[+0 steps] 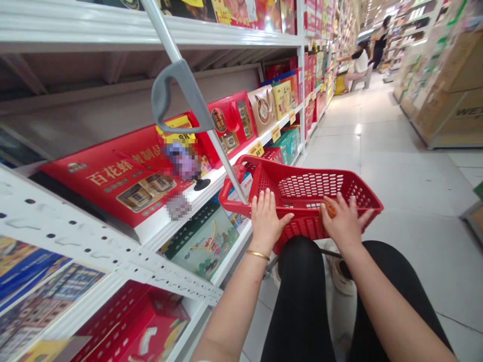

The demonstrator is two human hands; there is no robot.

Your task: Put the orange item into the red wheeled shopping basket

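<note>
A red plastic shopping basket [313, 221] with perforated sides is in front of my knees, with a grey metal pull handle [184, 95] rising from its left end. At its near rim my left hand [267, 221] lies palm down, fingers stretched and thumb apart. Farther right along the same rim, my right hand [344, 221] has its fingers spread over the edge. A small orange-brown thing [329, 207] shows by the right thumb and forefinger; its kind is unclear. Whether that hand bears on it I cannot tell.
White shelving [166, 241] on the left carries red gift boxes [124, 176], a beige box [263, 108] and yellow price tags [256, 150]. A tiled aisle [350, 136] runs ahead toward a seated person [360, 63] and a standing one. Cardboard cartons [449, 95] are stacked at the right.
</note>
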